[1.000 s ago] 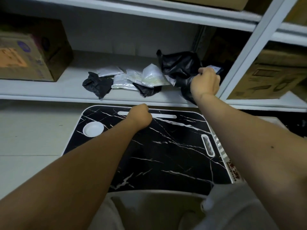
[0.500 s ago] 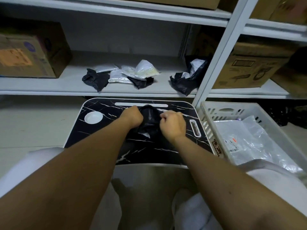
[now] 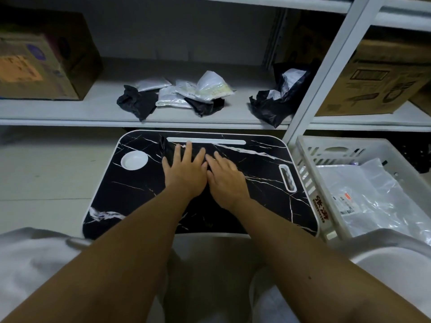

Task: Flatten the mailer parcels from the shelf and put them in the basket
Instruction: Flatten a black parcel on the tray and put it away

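I have my left hand (image 3: 185, 169) and right hand (image 3: 224, 176) spread flat, side by side at frame centre, pressing a black mailer (image 3: 169, 148) onto the marbled surface (image 3: 256, 159). It looks thin, soft and slick; I'd pinch an edge to lift it. The white basket (image 3: 310, 159), right, bears red lettering I can't read.

- A white metal shelf (image 3: 70, 113) runs along the back, with a grey wall (image 3: 186, 36) behind it.
- A white post (image 3: 326, 73) splits the shelf into two parts.
- A brown cardboard box (image 3: 39, 59) sits on the left part, and another brown box (image 3: 382, 78) sits on the right part.
- The floor (image 3: 46, 173) has pale tiles.
- A small black tabletop (image 3: 256, 164) with white marble lines stands in front of the shelf.
- The light is dim.
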Available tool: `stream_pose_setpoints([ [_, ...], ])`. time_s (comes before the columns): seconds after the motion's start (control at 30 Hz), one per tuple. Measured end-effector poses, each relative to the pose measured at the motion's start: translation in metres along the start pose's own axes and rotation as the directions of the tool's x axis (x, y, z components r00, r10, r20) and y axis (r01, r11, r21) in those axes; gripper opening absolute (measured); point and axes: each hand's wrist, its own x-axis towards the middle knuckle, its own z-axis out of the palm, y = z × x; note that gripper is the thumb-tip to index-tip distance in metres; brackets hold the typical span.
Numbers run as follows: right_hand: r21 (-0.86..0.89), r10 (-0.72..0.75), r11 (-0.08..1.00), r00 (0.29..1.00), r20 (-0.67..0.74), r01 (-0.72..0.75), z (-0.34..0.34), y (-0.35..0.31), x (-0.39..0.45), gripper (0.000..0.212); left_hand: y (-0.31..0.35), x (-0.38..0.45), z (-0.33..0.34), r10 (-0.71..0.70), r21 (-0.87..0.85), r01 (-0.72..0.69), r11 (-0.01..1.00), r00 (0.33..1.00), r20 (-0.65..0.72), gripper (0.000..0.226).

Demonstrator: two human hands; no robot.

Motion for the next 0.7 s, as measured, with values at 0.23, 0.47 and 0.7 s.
stream_pose_setpoints([
  [0.23,-0.088,-0.132,0.985,0.978,0.159,0.147,0.041,0.001,0.005,0.056,-0.034,-0.002,0.043,-0.043,0.037,0.034,0.999,0.961,0.273,0.068],
  [0.47,-0.066,-0.092,0.991,0.948,0.305,0.118,0.062,0.0,0.007,0.06,-0.046,-0.003,0.061,-0.061,0.072,0.036,0.997,0.925,0.374,0.069],
  [0.7,-0.031,-0.034,0.998,0.929,0.37,0.048,0.06,-0.003,0.015,0.056,-0.047,0.001,0.058,-0.054,0.106,0.012,0.994,0.912,0.407,0.072],
])
